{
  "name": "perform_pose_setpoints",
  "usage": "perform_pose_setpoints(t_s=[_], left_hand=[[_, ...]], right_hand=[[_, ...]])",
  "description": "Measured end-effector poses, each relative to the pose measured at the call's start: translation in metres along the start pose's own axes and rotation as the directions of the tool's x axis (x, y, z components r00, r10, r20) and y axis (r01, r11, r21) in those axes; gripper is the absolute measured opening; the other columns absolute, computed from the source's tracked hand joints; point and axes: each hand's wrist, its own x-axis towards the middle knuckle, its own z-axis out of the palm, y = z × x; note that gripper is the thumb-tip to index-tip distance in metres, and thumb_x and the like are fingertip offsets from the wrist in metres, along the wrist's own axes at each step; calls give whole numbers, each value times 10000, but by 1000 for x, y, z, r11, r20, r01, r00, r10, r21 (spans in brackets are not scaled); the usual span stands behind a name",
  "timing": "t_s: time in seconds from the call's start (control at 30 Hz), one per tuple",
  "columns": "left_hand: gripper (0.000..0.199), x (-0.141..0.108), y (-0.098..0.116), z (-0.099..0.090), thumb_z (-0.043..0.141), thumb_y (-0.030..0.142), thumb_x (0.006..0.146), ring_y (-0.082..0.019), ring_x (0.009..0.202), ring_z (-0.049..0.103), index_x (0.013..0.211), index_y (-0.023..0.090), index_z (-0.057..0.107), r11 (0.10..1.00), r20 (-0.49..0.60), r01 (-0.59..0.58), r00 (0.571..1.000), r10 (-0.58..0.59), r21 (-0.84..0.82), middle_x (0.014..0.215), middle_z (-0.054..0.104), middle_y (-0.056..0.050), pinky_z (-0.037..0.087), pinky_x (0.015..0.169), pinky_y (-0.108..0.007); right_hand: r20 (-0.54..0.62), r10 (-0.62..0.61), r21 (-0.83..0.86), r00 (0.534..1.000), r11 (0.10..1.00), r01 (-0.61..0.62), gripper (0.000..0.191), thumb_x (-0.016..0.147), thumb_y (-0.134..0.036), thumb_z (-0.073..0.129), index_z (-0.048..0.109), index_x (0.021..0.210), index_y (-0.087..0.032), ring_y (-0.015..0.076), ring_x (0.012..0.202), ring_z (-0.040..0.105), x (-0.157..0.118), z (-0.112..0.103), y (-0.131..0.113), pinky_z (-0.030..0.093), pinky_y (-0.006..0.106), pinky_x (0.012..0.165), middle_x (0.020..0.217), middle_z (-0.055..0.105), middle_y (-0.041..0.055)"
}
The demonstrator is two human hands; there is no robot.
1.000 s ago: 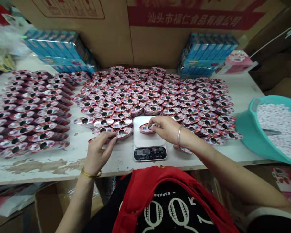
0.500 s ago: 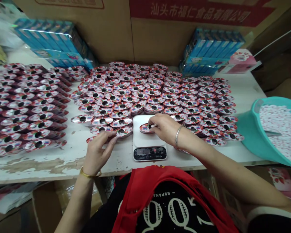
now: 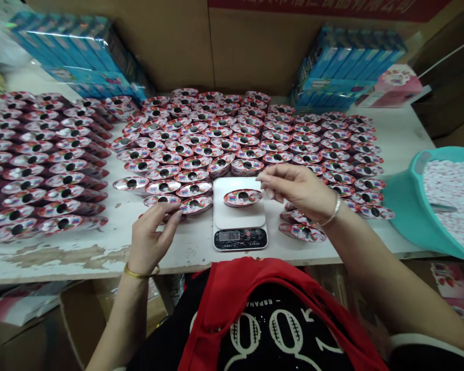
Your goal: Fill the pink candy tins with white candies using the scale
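Observation:
A small white digital scale (image 3: 238, 210) lies on the table in front of me, its lit digits hard to read. One red-and-white pouch (image 3: 232, 198) with an oval top and a dark round opening stands on it. My right hand (image 3: 297, 190) hovers just right of that pouch, fingertips pinched; whitish bits show at them, too small to name. Over the front-left pouches, my left hand (image 3: 152, 237) has its thumb and fingers closed about a pouch mostly hidden beneath it. Beside its fingertips stands another printed pouch (image 3: 196, 205).
Rows of similar pouches (image 3: 216, 133) fill the table's middle, with another block (image 3: 34, 170) at left. A teal basin (image 3: 404, 193) of small white-pink pieces stands at right. Blue wrapped boxes (image 3: 77, 56) and more blue boxes (image 3: 344, 67) stand before a large carton (image 3: 170, 46).
My right hand has drawn back to the right from the pouch on the scale, uncovering its opening. The scale's digits have changed. My left hand stays nearly in place.

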Motion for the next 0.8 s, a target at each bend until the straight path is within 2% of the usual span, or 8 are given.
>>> perform_pose_setpoints(t_s=[0.1, 0.2, 0.3, 0.43, 0.57, 0.67, 0.73, 0.8], left_hand=[[152, 0, -1, 0, 568, 222, 882, -128, 828, 611, 1018, 201, 631, 1000, -2, 2, 1000, -2, 0, 949, 672, -28, 479, 740, -257], [136, 1, -1, 3, 571, 216, 879, -131, 836, 615, 999, 197, 631, 1000, 0, -17, 1000, 17, 1, 943, 675, -33, 477, 740, -255], [114, 3, 2, 5, 572, 213, 877, -132, 838, 617, 974, 189, 628, 999, 4, -38, 999, 38, 8, 926, 673, -34, 474, 735, -249], [110, 7, 9, 7, 555, 212, 887, -127, 818, 613, 966, 177, 625, 998, 30, -63, 998, 63, 3, 904, 666, -38, 475, 713, -240], [127, 10, 17, 10, 543, 228, 896, -135, 818, 613, 978, 178, 626, 996, 47, -84, 995, 84, -7, 893, 666, -44, 479, 730, -255], [130, 13, 23, 15, 540, 221, 897, -141, 830, 614, 995, 185, 618, 994, 77, -106, 991, 108, -34, 903, 670, -48, 480, 738, -266], [142, 18, 27, 22, 541, 216, 895, -150, 871, 616, 1017, 192, 608, 987, 93, -144, 984, 150, -65, 935, 674, -54, 485, 770, -283], [160, 27, 33, 30, 542, 233, 893, -167, 923, 612, 1037, 197, 602, 977, 102, -193, 974, 202, -91, 971, 668, -65, 488, 808, -311]], right_hand=[[-58, 125, 211, 990, 971, -111, 213, 691, -257, 744, 661, 849, -142, 91, 675, 585, -11, -16, 9, 474, 211, 611, 823, 653, 40], [-60, 189, 220, 980, 960, -172, 276, 656, -244, 773, 659, 889, -151, 130, 787, 645, -21, -21, 16, 518, 243, 717, 905, 681, 65], [-57, 103, 168, 993, 981, -92, 258, 726, -307, 734, 621, 900, -154, 136, 721, 655, -23, -13, 19, 524, 247, 647, 837, 671, 54], [-58, -82, 31, 995, 996, 84, 187, 797, -311, 663, 583, 871, -159, 98, 534, 576, -13, 14, 20, 415, 208, 454, 724, 604, 0], [-30, -178, -145, 984, 974, 172, 122, 836, -260, 619, 598, 894, -156, 71, 501, 505, 2, 37, 22, 403, 212, 497, 710, 585, -18], [-68, -235, -234, 970, 949, 214, 147, 875, -282, 576, 622, 950, -165, 73, 569, 500, 5, 36, 21, 400, 208, 524, 854, 626, 22], [-158, -279, -237, 947, 942, 238, 186, 899, -321, 542, 635, 959, -171, 86, 616, 512, 2, 25, 20, 398, 207, 524, 928, 632, 48], [-265, -279, -197, 923, 953, 232, 214, 891, -361, 554, 640, 944, -172, 92, 607, 506, -6, 10, 18, 390, 207, 506, 897, 630, 48]])
